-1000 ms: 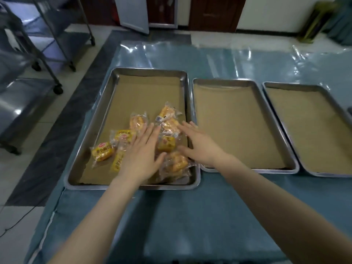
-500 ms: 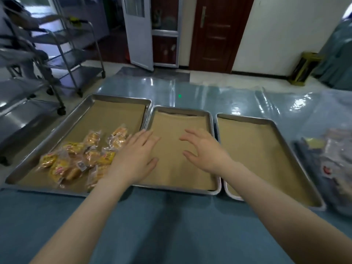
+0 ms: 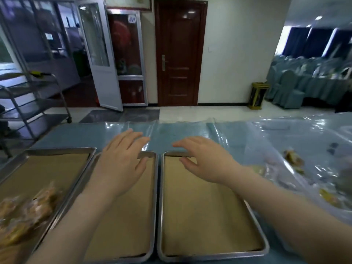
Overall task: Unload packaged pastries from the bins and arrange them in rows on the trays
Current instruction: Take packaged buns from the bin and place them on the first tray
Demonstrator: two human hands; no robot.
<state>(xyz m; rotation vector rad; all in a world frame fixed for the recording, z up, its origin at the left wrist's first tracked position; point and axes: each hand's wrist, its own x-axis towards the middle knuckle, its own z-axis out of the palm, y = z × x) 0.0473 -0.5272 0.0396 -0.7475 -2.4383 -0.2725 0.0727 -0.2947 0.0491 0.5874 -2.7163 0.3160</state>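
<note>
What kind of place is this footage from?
Probably a hotel or banquet-hall catering area. The signs: paper-lined metal trays on a plastic-covered table, one holding packaged pastries; a steel trolley at the left; cloth-covered chairs at dressed tables on the right.

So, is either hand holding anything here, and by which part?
Nothing is held: the left hand and the right hand are both open and empty.
</note>
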